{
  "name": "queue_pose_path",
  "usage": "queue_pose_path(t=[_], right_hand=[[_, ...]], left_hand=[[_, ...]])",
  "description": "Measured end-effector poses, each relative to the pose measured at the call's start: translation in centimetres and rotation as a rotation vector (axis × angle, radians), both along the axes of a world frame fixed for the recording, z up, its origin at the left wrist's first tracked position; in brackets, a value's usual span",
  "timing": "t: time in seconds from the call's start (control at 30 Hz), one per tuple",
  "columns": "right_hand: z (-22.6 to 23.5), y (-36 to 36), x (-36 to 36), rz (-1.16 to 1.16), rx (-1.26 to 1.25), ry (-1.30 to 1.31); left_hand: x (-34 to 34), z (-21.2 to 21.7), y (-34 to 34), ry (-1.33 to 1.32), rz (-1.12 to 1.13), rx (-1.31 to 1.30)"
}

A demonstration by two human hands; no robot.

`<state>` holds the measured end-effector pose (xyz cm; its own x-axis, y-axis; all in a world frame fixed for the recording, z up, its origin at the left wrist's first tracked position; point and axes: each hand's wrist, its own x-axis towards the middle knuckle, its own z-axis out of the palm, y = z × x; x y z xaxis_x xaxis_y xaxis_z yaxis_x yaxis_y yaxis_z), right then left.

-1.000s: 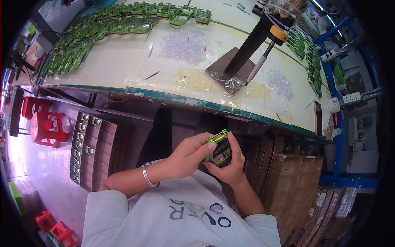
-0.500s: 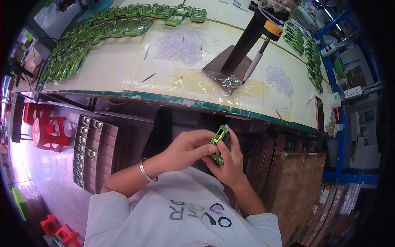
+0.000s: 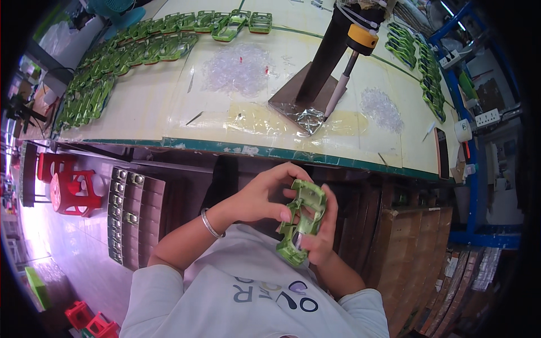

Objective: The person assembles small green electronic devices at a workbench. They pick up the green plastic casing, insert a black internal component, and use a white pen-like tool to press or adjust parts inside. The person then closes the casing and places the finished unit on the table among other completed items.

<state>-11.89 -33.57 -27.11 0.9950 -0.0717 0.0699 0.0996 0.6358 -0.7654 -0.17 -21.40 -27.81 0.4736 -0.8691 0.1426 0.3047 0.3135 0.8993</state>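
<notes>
In front of my shirt, below the table edge, I hold a green plastic shell (image 3: 311,197) with openings in it, shaped like a toy car body. It is tilted, its long side running up and down. My left hand (image 3: 262,197) grips its left side, thumb at the middle and fingers curled behind the upper end. Around its right side close the fingers of my right hand (image 3: 322,236), with the thumb at the lower part. Some fingertips are hidden behind the shell.
Rows of similar green shells (image 3: 149,49) line the table's (image 3: 132,107) far left; more shells (image 3: 429,84) stand right. A black post (image 3: 321,62) carries a yellow-collared tool (image 3: 362,38) between two heaps of clear pieces (image 3: 236,70). Below are a compartment tray (image 3: 148,205), red stool (image 3: 72,191) and wooden box (image 3: 414,242).
The shell has turned in my hands from nearly edge-on to a broad side showing its openings, and sits slightly lower. Both hands have shifted their hold on it.
</notes>
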Motion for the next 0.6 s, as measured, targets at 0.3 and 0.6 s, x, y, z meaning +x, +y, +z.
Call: queue_pose_path(t=[0.3,0.6], right_hand=[[1.0,-2.4,5.6,0.022,0.642,0.176],[4.2,-2.1,7.8,0.040,0.721,0.105]], left_hand=[[1.2,1.9,-3.2,0.323,0.074,0.019],[2.6,3.5,-3.9,0.248,0.218,0.050]])
